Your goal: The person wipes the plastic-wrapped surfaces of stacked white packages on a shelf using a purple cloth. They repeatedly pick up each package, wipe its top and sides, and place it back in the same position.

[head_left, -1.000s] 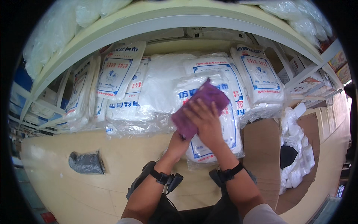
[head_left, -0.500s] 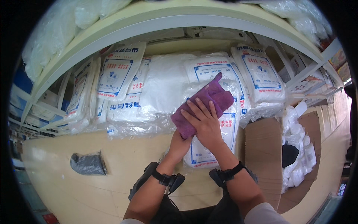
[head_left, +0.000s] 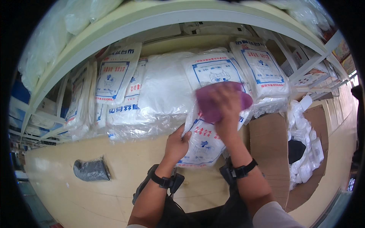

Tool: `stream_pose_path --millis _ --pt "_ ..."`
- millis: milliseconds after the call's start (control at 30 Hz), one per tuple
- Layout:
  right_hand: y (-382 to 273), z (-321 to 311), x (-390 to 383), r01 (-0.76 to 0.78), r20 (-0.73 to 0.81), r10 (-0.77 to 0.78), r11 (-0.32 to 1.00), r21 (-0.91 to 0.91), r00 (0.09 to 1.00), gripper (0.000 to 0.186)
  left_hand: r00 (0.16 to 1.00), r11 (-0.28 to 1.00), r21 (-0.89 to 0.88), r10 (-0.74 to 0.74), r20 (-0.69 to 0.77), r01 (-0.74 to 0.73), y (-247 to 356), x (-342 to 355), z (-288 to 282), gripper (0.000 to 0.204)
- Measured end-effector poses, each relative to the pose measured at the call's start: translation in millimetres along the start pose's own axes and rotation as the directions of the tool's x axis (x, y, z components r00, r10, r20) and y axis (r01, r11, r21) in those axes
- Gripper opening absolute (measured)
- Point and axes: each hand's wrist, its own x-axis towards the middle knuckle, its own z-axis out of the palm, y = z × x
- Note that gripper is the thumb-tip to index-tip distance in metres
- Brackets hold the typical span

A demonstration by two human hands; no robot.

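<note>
My right hand (head_left: 227,104), smeared by motion, bears on a folded purple cloth (head_left: 205,106) that lies over a flat clear-plastic package (head_left: 207,146) with blue and red print. With my left hand (head_left: 176,146) I grip the near left edge of that package, thumb on top and fingers partly hidden. The package tilts off the front of the stack toward me. Just behind it rests another printed package (head_left: 216,68), beside a plain white plastic-wrapped pack (head_left: 165,83).
More printed packages (head_left: 112,78) stand at the left, and others (head_left: 260,70) at the right, under a shelf edge (head_left: 182,17). An open cardboard box (head_left: 268,152) with white plastic items is at the right. On the floor at left lies a dark wrapped bundle (head_left: 91,170).
My left hand has moved off the cloth to the package's edge. My right hand has shifted right with the cloth, now spread lower on the package, which has tilted.
</note>
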Motion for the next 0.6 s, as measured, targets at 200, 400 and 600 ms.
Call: stream_pose_path --millis 200,400,600 --pt "32.0 3.3 -8.4 -0.127 0.145 0.172 0.953 -0.276 0.975 0.047 0.999 0.996 -0.082 -0.025 -0.022 0.023 -18.4 8.0 -8.3 0.038" --pt "60.3 -29.6 -8.5 -0.308 -0.061 0.307 0.951 -0.003 0.95 0.051 0.995 0.926 -0.373 -0.086 -0.048 0.062 -26.2 20.9 -28.7 0.035" --pt "11.2 -13.4 -13.7 0.024 0.241 0.021 0.983 -0.183 0.97 0.058 0.988 0.82 -0.568 -0.135 -0.071 0.071 -13.1 23.1 -19.4 0.032"
